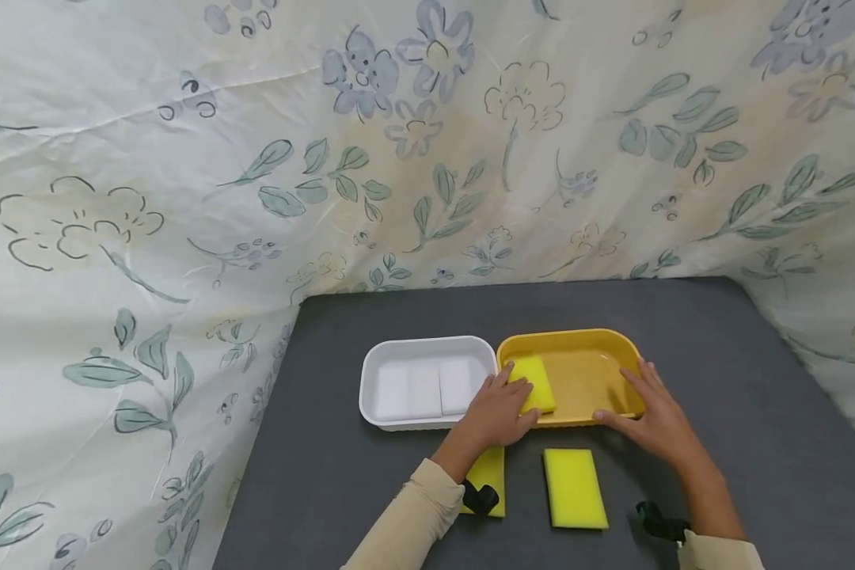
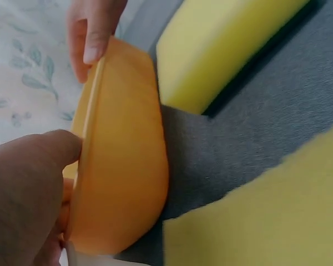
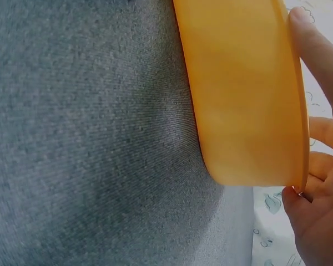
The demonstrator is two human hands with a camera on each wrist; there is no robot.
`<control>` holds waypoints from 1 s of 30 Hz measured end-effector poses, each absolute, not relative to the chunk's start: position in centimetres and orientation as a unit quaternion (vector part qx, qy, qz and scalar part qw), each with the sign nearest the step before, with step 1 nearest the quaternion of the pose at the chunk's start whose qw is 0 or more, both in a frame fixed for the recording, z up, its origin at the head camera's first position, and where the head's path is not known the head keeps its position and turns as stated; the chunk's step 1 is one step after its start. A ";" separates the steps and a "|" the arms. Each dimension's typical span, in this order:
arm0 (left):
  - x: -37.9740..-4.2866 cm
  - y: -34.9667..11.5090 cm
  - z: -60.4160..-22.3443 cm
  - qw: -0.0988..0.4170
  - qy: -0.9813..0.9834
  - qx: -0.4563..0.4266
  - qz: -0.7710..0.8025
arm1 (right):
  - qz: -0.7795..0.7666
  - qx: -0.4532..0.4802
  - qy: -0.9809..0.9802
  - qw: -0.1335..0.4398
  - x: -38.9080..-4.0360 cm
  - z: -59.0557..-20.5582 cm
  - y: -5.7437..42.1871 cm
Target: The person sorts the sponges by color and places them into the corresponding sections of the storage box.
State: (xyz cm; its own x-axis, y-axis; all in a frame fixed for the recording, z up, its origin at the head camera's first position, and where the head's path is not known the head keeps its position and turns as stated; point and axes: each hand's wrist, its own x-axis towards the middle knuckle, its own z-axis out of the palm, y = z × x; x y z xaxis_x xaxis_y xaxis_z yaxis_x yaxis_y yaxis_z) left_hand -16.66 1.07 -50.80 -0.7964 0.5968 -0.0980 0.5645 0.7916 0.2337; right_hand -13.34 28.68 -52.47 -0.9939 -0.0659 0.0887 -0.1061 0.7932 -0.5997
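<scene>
A yellow plastic tray (image 1: 591,380) stands on the dark cloth, with a yellow sponge (image 1: 539,384) lying inside its left end. My left hand (image 1: 497,412) lies over that sponge, its fingers inside the tray and its thumb by the front rim. At the tray's right front corner, my right hand (image 1: 659,416) holds the rim, thumb at the front and fingers round the right end. In the right wrist view, the thumb meets the edge of the tray (image 3: 244,100). Nearer to me lie another sponge (image 1: 575,488) and one partly hidden under my left wrist (image 1: 490,471).
A white tray (image 1: 392,421) stands against the yellow one on the left, with white rectangular pieces (image 1: 409,390) inside. Dark grey cloth (image 1: 313,475) covers the table. Flower-printed fabric (image 1: 427,158) rises behind and at both sides. Black bands cross both wrists.
</scene>
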 end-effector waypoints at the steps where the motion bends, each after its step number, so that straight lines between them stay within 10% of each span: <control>1: -16.5 1.0 -50.9 0.080 0.942 0.308 0.111 | 0.319 0.045 -0.946 0.032 -13.3 -52.5 28.7; 17: -10.3 -1.6 -52.6 -0.013 0.907 0.383 0.175 | 0.336 0.057 -0.939 0.042 -13.0 -52.9 28.6; 30: -8.4 -5.1 -54.7 0.015 0.908 0.364 0.207 | 0.351 0.066 -0.933 0.041 -13.2 -52.6 28.6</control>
State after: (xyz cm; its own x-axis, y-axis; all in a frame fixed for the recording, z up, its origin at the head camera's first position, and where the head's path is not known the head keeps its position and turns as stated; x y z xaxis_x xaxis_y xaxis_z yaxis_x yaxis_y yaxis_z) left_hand -8.40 -5.06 -54.67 -0.7343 0.6673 0.1244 0.6553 0.6489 0.3867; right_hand -13.17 28.56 -52.59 -0.9879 -0.0939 0.1235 -0.1521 0.7445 -0.6501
